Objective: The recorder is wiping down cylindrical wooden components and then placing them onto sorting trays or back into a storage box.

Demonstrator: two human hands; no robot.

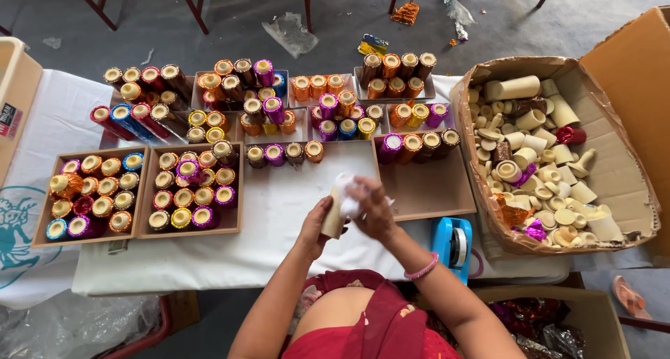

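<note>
We note L hand point(315, 228) gripping a bare cardboard tube point(333, 216) at table centre, R hand point(373, 209) pinching white tissue point(347, 195) onto its top; foil-wrapped tubes point(195, 184) fill trays left & far, many bare tubes point(537, 170) remain in box right.

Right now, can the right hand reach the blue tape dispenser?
Probably yes: the tape dispenser stands beside the right forearm, nothing between, but the right hand presses white paper on a tube.

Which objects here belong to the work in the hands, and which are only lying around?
In use: left hand holding a bare tube; right hand with white paper; box of bare tubes; tape dispenser.
Lying about: sandal; floor scraps.
</note>
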